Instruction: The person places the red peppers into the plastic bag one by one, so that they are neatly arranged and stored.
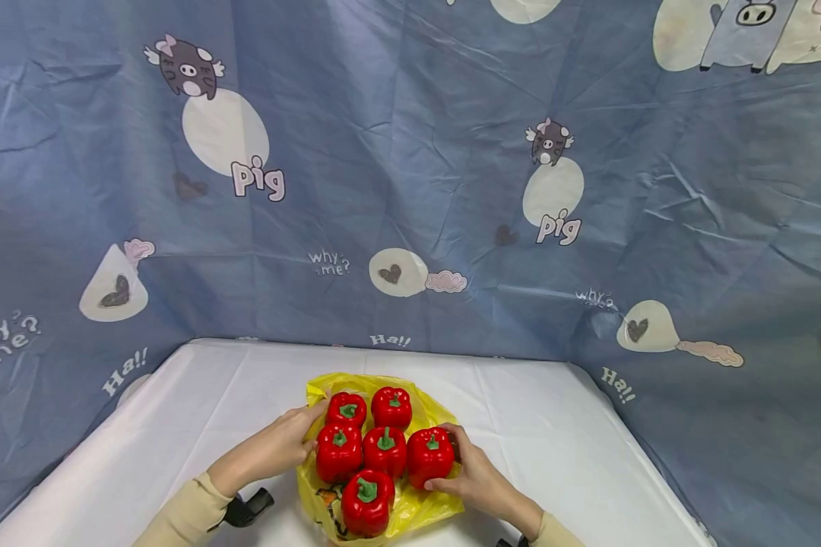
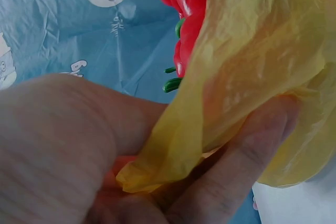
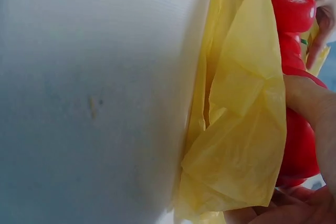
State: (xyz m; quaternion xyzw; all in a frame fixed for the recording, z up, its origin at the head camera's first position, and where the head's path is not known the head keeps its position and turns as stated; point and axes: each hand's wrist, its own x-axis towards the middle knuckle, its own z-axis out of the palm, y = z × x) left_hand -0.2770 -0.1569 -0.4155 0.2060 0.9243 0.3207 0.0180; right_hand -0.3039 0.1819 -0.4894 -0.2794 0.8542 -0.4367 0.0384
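Note:
Several red bell peppers (image 1: 385,451) with green stems sit close together on a spread yellow plastic bag (image 1: 420,524). At the bag's left side my left hand (image 1: 283,444) pinches its edge; the left wrist view shows the yellow film (image 2: 236,66) between thumb and fingers. My right hand (image 1: 475,471) grips the rightmost pepper (image 1: 430,456), thumb at its front and fingers round its far side. In the right wrist view the bag's folded edge (image 3: 247,129) hangs beside that pepper, and the right fingers are partly hidden.
A white cloth (image 1: 540,425) covers the table under the bag. Behind and along both sides hangs a blue curtain (image 1: 410,190) printed with cartoon pigs. A black strap mount (image 1: 248,507) is worn at the left wrist.

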